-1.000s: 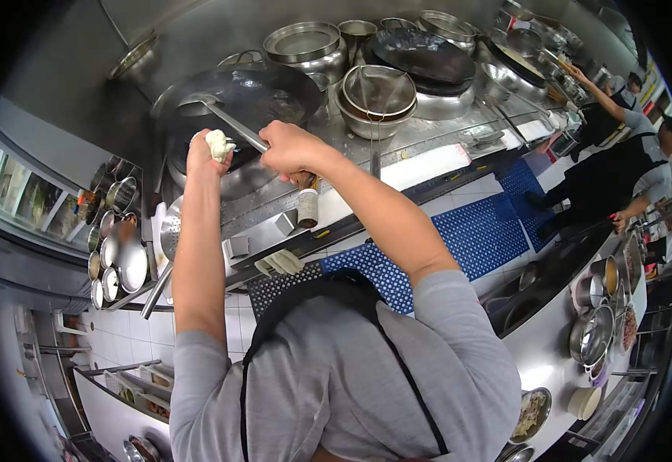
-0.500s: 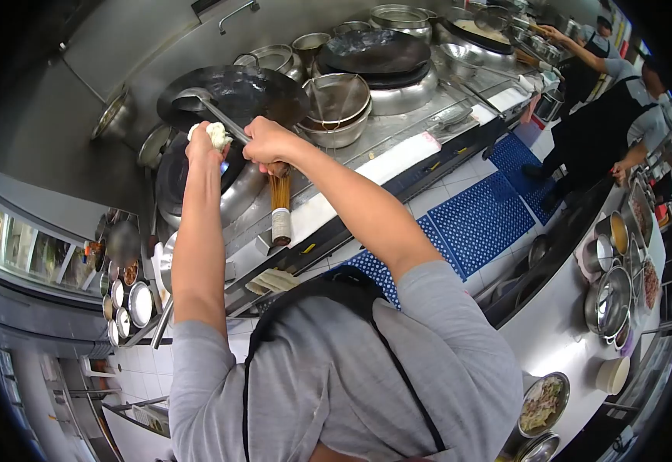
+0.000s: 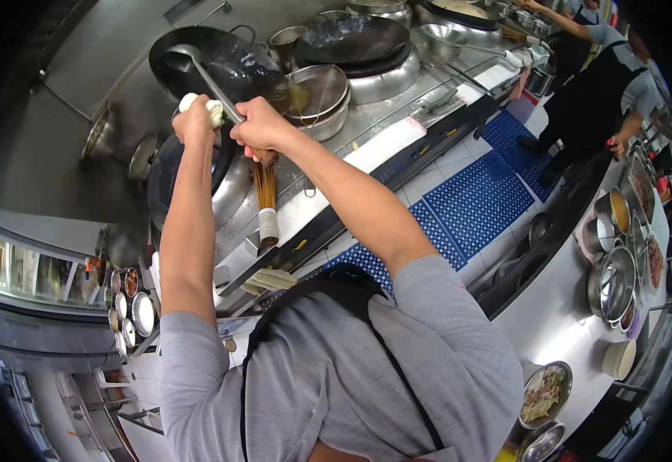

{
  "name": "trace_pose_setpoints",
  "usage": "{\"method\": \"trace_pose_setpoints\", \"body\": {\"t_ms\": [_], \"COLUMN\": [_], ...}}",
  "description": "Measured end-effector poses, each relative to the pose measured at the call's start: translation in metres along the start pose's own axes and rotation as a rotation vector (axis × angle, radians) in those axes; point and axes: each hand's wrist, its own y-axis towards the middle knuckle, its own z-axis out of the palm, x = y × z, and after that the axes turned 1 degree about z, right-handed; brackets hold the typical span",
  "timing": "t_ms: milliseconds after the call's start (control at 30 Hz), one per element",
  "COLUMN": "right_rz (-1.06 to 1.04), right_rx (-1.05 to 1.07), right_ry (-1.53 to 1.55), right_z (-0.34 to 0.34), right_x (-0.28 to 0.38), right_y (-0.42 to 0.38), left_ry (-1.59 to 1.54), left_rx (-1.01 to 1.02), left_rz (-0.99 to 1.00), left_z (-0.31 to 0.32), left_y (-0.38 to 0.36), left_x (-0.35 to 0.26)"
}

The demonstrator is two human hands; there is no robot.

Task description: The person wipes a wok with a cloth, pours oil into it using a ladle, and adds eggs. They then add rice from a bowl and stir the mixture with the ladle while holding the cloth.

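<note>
1. The left hand (image 3: 191, 117) is raised at the wok's near rim, its fingers pressed around a white cloth (image 3: 212, 112) bunched in the fist.
2. The right hand (image 3: 257, 127) sits just beside it, fingers wrapped tight around the long ladle (image 3: 197, 71) handle and a bamboo brush (image 3: 265, 202) that hangs down below the fist.
3. The ladle's bowl rests beyond the fingers inside the dark wok (image 3: 220, 55).
4. To the right of the fingers a wire strainer (image 3: 316, 86) sits in a steel bowl on the table (image 3: 397, 138).
5. Farther right, another person (image 3: 609, 92) in a black apron stands on the blue floor mat (image 3: 478, 204).
</note>
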Motion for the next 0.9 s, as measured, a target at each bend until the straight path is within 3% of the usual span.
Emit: {"method": "trace_pose_setpoints", "body": {"t_ms": [167,300,433,600,767,833,900], "right_rz": [-0.014,-0.08,-0.141,0.008,0.034,0.0,0.048], "right_rx": [-0.055,-0.085,-0.075,-0.016,0.074,0.084,0.064], "right_ry": [0.142,0.245,0.118,-0.178,-0.479,-0.472,-0.473], "right_z": [-0.008,-0.002,0.016,0.035,0.059,0.073,0.092], "right_x": [0.008,0.008,0.004,-0.004,-0.007,-0.013,-0.002], "right_y": [-0.018,-0.04,-0.052,-0.029,-0.009,0.001,0.008], "left_ry": [0.475,0.515,0.395,0.034,-0.596,-0.672,-0.745], "left_rx": [-0.052,-0.077,-0.092,-0.207,-0.201,-0.258,-0.219], "left_rz": [0.299,0.481,0.557,0.277,-0.114,-0.257,-0.439], "left_z": [-0.007,-0.01,-0.046,-0.069,-0.114,-0.136,-0.172], "left_y": [-0.03,-0.034,-0.021,-0.002,0.015,0.04,0.03], "left_x": [-0.018,-0.008,0.02,0.056,0.1,0.142,0.135]}}
